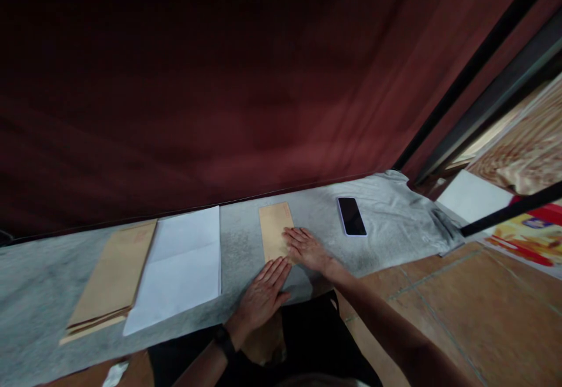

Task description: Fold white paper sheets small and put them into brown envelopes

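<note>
A small tan envelope (274, 228) lies flat on the grey cloth before me. My left hand (264, 289) rests with outstretched fingers at its near edge, the fingertips touching the paper. Across its right side lies my right hand (307, 249), flat, fingers extended onto the envelope. Neither hand grips anything. To the left is a stack of white paper sheets (184, 267) with a crease across the top one. Beside the sheets sits a pile of brown envelopes (112, 276). A dark-screened phone (352, 217) in a pale case lies right of my right hand.
The grey cloth (386, 229) covers a narrow surface against a dark red curtain-like sheet (246, 112). Black poles (474, 74) stand at the right. Beyond them is a colourful printed box (531, 237) on the tiled floor (483, 305). A white scrap (115, 373) lies at bottom left.
</note>
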The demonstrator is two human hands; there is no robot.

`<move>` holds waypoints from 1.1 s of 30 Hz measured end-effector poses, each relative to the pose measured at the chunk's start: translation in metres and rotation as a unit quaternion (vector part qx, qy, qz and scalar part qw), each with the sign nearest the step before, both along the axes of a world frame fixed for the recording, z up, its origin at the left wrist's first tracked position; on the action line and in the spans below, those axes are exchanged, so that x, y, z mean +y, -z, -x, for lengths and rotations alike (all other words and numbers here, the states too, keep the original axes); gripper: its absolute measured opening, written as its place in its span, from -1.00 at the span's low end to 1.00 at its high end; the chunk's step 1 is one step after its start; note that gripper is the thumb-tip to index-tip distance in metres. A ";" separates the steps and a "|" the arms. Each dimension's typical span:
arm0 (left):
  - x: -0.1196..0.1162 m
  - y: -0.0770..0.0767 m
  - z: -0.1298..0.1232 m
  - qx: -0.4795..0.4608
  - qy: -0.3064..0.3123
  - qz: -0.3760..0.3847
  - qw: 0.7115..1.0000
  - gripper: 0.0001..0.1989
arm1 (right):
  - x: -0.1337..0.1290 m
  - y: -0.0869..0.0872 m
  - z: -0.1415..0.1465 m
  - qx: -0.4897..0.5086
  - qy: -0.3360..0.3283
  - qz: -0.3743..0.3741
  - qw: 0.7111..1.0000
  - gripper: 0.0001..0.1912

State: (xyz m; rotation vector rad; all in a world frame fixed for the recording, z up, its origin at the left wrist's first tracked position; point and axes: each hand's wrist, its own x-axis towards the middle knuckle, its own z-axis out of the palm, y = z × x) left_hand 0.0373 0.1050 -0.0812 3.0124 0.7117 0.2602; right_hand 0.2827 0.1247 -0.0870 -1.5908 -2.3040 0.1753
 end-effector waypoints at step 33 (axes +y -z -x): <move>0.030 -0.011 -0.042 -0.028 -0.067 0.067 0.995 -0.48 | -0.091 -0.009 0.005 0.022 -0.043 -0.038 0.998 -0.47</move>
